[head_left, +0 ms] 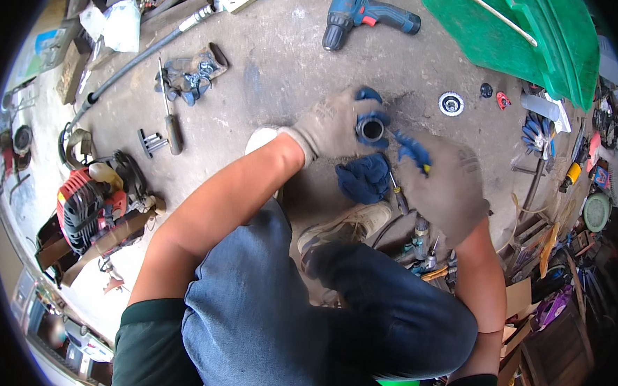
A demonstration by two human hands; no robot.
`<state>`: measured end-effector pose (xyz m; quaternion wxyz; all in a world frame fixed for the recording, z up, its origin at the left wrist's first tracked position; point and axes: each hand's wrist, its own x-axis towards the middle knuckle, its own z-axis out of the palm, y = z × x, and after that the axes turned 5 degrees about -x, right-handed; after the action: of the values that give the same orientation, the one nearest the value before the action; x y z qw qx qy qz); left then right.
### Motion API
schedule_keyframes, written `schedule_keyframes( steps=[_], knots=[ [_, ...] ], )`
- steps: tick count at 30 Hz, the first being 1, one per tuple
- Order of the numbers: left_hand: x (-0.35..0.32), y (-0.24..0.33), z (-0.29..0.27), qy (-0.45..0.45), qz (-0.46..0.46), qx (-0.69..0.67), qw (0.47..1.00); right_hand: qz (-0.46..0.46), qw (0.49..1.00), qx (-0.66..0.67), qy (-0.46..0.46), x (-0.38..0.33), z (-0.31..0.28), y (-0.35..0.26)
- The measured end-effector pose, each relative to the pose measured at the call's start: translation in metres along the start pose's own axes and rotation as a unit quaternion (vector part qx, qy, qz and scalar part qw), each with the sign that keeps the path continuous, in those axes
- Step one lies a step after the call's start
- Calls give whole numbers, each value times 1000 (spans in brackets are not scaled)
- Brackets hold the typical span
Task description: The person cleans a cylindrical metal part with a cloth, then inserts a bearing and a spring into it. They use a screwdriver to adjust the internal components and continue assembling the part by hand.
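My left hand, in a grey glove with blue-coated fingers, is closed round a short dark cylindrical part with a round hollow end facing up. Just to its right, my right hand, gloved alike, is smeared by motion. Its blue fingertips point toward the part, and a small yellow spot shows at them; whether it grips anything is unclear. Beneath the hands lie a crumpled dark blue cloth and a screwdriver. A toothed metal ring rests on the floor farther right.
A blue cordless drill lies at the far side, with a green plastic sheet to its right. On the left are another screwdriver, hex keys and a red power tool. Assorted tools crowd the right edge.
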<state>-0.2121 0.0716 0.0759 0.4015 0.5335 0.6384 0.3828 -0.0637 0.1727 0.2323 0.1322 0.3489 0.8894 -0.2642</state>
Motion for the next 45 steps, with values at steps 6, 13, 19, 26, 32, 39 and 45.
schedule_keyframes(
  steps=[6,13,19,26,32,39,45],
  knots=[
    [10,-5,-10,24,-21,-45,998,-7,999,33,-7,-20,-4,-12],
    [0,1,8,4,-12,11,1000,66,995,50,-48,-20,2,-16],
    [7,-2,17,15,-2,4,1000,66,997,19,-41,-19,6,-14],
    [11,1,21,4,-2,17,1000,22,998,-52,-21,-14,13,-15],
    [6,-2,23,22,41,25,999,-2,999,-35,-14,-23,6,-9],
    [9,-3,22,7,18,9,1000,-6,999,-31,4,-24,9,-4],
    [8,2,19,-6,8,24,1000,-31,999,-33,3,-22,10,-6]
  ],
)
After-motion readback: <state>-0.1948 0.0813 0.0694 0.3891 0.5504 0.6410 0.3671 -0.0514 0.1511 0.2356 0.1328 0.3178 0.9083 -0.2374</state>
